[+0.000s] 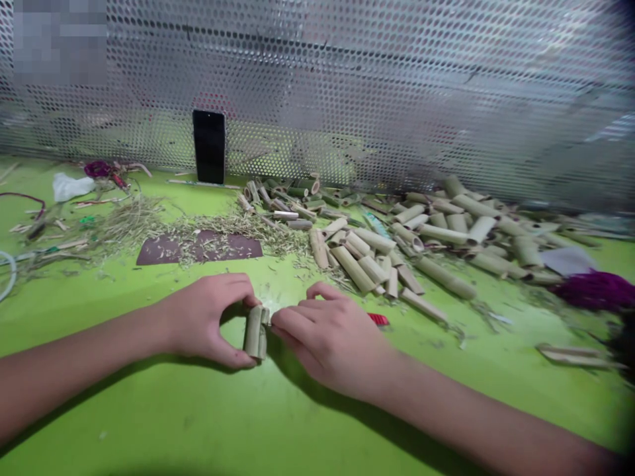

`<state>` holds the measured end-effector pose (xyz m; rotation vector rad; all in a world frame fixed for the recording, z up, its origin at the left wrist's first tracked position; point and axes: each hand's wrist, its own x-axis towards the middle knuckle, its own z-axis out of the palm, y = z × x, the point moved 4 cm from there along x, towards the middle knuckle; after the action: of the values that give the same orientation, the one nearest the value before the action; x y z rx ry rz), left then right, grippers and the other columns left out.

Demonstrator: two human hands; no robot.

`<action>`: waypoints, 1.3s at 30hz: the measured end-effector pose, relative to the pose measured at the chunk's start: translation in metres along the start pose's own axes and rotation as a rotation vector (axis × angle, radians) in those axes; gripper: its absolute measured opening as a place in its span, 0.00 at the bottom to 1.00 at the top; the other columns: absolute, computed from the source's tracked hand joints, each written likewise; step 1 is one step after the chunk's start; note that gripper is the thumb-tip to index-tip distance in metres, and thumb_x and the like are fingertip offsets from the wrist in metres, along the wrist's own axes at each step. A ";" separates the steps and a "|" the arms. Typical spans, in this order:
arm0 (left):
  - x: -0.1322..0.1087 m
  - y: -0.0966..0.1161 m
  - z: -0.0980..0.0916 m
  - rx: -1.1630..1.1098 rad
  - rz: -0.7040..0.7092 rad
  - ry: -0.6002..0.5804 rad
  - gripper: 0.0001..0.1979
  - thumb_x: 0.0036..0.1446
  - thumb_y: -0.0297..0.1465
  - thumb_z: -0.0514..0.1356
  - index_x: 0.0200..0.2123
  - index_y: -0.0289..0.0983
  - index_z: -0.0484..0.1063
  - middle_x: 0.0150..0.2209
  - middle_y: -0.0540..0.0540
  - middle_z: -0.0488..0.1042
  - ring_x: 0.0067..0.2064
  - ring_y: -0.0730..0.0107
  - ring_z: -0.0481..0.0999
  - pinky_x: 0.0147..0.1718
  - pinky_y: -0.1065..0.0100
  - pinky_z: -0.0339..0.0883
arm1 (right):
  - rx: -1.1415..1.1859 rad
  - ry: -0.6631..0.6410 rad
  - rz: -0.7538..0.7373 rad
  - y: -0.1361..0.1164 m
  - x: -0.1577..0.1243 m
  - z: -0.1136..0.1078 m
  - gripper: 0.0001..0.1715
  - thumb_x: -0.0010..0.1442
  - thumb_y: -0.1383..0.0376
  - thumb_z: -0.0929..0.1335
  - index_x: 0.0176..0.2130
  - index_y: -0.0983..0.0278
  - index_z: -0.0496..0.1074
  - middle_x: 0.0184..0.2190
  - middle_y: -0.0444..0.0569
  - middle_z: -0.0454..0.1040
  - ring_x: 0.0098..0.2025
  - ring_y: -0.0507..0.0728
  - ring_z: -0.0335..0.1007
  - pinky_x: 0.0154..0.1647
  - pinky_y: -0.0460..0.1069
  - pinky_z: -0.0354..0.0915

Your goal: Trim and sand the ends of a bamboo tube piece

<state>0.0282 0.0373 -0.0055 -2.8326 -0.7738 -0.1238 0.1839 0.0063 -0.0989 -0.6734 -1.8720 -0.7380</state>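
Observation:
My left hand (208, 317) and my right hand (327, 344) meet over the green table, both at a short, pale bamboo tube (254, 334) standing almost upright. Its lower part hangs below my left fingers, which curl around it from the left. My right fingertips press against its upper end from the right. Part of the tube is hidden by my fingers. A large heap of cut bamboo tubes (377, 261) lies just beyond my right hand, and a small red object (378, 319) shows past my right knuckles.
A perforated metal sheet (347, 86) stands behind the green table (297, 410), with a black phone (209, 147) propped against it. Dry bamboo shavings (198, 228) lie over a brown sheet (198, 248). Purple fibre (595, 291) sits at the right; a white scrap (69, 186) and wire (6, 274) lie left.

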 end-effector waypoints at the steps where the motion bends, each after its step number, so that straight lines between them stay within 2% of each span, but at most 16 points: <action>1: 0.000 0.000 0.000 -0.001 0.001 -0.001 0.19 0.45 0.40 0.71 0.36 0.38 0.71 0.35 0.49 0.70 0.36 0.63 0.68 0.35 0.65 0.63 | -0.002 0.005 0.007 0.000 0.000 0.000 0.12 0.67 0.72 0.64 0.31 0.63 0.70 0.20 0.38 0.71 0.20 0.49 0.57 0.38 0.49 0.52; 11: -0.001 0.000 0.000 0.001 -0.010 -0.002 0.19 0.45 0.41 0.71 0.36 0.38 0.71 0.35 0.49 0.69 0.35 0.63 0.67 0.34 0.65 0.62 | 0.000 0.033 0.029 0.001 -0.001 0.000 0.12 0.68 0.72 0.63 0.32 0.64 0.71 0.21 0.40 0.72 0.21 0.50 0.58 0.39 0.49 0.52; 22: 0.000 0.001 0.000 0.014 -0.007 0.003 0.18 0.45 0.40 0.70 0.36 0.38 0.71 0.35 0.49 0.70 0.35 0.64 0.67 0.34 0.65 0.63 | 0.020 0.032 -0.015 -0.001 -0.001 -0.001 0.13 0.67 0.73 0.63 0.30 0.63 0.69 0.20 0.38 0.70 0.20 0.49 0.56 0.38 0.49 0.52; 34: 0.000 0.004 0.000 0.005 0.036 0.036 0.17 0.44 0.38 0.70 0.34 0.38 0.69 0.33 0.50 0.68 0.33 0.67 0.66 0.32 0.67 0.61 | -0.066 0.023 0.036 0.004 0.001 -0.003 0.11 0.64 0.74 0.65 0.32 0.63 0.71 0.22 0.39 0.74 0.21 0.50 0.63 0.40 0.49 0.52; 39: 0.000 0.003 0.001 -0.003 0.014 0.014 0.16 0.46 0.39 0.68 0.34 0.38 0.69 0.33 0.49 0.69 0.33 0.66 0.65 0.32 0.67 0.61 | -0.103 0.018 0.022 0.002 0.002 -0.004 0.12 0.62 0.76 0.64 0.31 0.63 0.71 0.21 0.38 0.74 0.21 0.49 0.63 0.41 0.49 0.52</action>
<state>0.0303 0.0348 -0.0068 -2.8365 -0.7520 -0.1422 0.1874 0.0050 -0.0956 -0.7488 -1.8169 -0.8276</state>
